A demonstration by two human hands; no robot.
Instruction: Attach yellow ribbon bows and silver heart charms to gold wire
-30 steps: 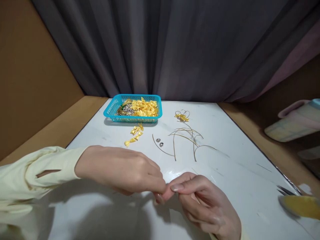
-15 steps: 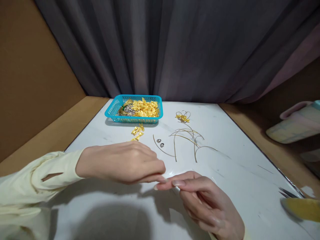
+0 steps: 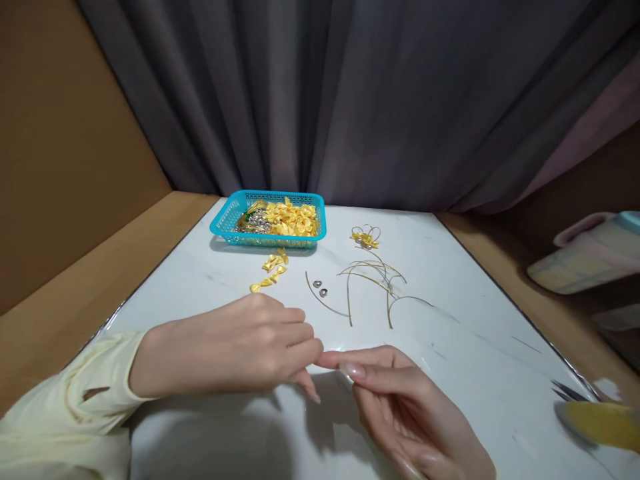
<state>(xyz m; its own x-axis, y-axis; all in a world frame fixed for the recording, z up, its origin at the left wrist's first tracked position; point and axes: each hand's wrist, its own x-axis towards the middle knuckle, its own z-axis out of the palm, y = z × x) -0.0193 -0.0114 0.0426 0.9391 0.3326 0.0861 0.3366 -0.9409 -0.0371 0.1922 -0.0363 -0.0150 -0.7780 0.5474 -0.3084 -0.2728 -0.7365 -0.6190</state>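
My left hand is closed above the near part of the table, its fingers curled under and its thumb pointing down toward me. Its knuckles meet the index fingertip of my right hand. On that hand the thumb and index finger are pinched together; whatever lies between them, if anything, is too small or hidden to make out. Just beyond my hands lie two small silvery pieces beside a curved thin wire. Several yellow ribbon bows rest past my left knuckles.
A blue basket at the back holds yellow bows, silvery pieces and gold wires. More loose gold wires lie right of centre, before a yellow bow-and-wire piece. A yellow-handled tool and a tumbler are at right.
My left hand has shifted slightly left and down, its thumb now dropped away from the right fingertips. More of the yellow bows shows beyond it. My right hand keeps its pinch.
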